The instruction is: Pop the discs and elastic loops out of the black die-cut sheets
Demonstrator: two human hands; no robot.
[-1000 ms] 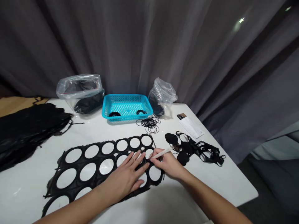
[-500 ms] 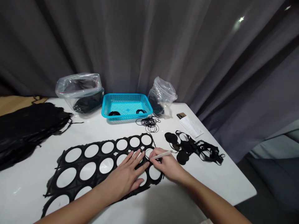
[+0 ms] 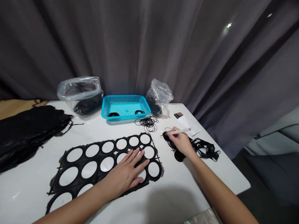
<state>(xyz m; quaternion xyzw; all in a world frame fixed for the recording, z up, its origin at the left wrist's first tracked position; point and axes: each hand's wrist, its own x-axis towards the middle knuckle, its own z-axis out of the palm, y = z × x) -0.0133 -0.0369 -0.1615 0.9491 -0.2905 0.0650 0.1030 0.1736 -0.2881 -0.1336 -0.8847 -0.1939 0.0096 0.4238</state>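
A black rubbery sheet [image 3: 79, 164] full of round holes lies flat on the white table. My left hand [image 3: 128, 169] presses on its right part, fingers spread. Off the sheet's right edge, my right hand [image 3: 182, 142] pinches a slim white pen-like tool [image 3: 179, 131]. That hand is above several black discs [image 3: 179, 156] and a tangle of black scraps [image 3: 210, 149], partly covering them. A thin loop shows faintly by the fingertips; whether it is held, I cannot tell.
Behind the sheet stands a blue basket [image 3: 126, 117] with black rings inside. Loose thin rings [image 3: 149, 123] lie before it. Clear plastic bags [image 3: 79, 90] flank the basket. Stacked black sheets [image 3: 30, 130] cover the left side. A phone [image 3: 178, 115] and white paper [image 3: 189, 124] lie at the right.
My right hand has moved with the tool from a hole at the sheet's right end, right and away from me, to the discs. My left hand has stayed on the sheet.
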